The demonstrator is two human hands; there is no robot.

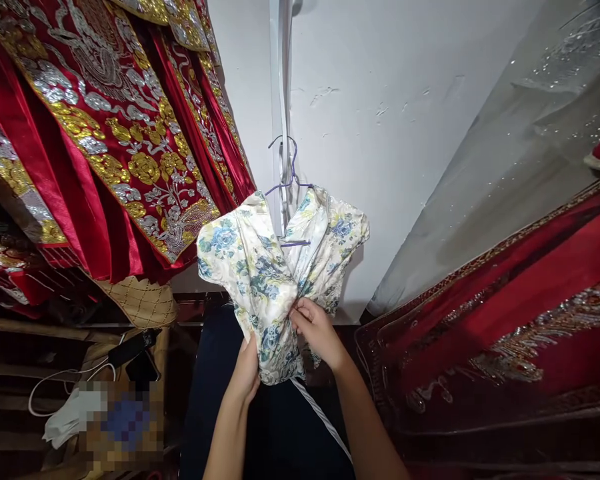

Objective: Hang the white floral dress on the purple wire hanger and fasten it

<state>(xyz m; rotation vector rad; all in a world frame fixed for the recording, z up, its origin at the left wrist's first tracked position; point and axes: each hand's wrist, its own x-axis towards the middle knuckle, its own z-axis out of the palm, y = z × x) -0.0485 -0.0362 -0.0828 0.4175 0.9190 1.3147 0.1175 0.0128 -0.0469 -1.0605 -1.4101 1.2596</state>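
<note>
A short-sleeved floral blouse (270, 280), cream with blue flowers and a crossed V neck, hangs on a purple hanger (294, 167) against the wall. My left hand (247, 370) grips the lower left side of the blouse, thumb in front and the fingers hidden behind the cloth. With thumb and fingers pinched together, my right hand (313, 327) holds the front edge of the blouse near the waist, where the two sides cross. A pale strap (323, 417) trails down below the hem to the right.
Red embroidered garments (145, 153) hang at the left, and a beaded red garment (505, 333) fills the lower right. Sheer sparkly fabric (455, 180) drapes at the right. A wooden stand (163, 360) at the lower left bears a black device (133, 347) and a white cable (35, 393).
</note>
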